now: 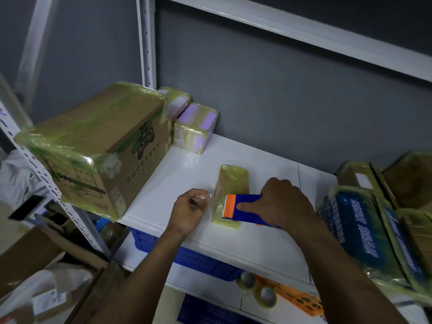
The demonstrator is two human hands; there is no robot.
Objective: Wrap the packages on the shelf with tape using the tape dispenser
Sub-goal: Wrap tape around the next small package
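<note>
A small flat package (231,183), wrapped in yellowish tape, lies in the middle of the white shelf (268,230). My right hand (282,202) grips a blue and orange tape dispenser (243,208) that lies over the package's near end, index finger stretched along its side. Just left of the package, my left hand (189,211) pinches the loose end of the clear tape (205,197) that runs from the dispenser's toothed edge.
A large taped cardboard box (93,148) stands at the shelf's left, with purple taped packages (196,129) behind it. Taped blue boxes (364,230) crowd the right end. Below hang a blue crate (198,260), tape rolls (266,295) and an orange tray (297,298).
</note>
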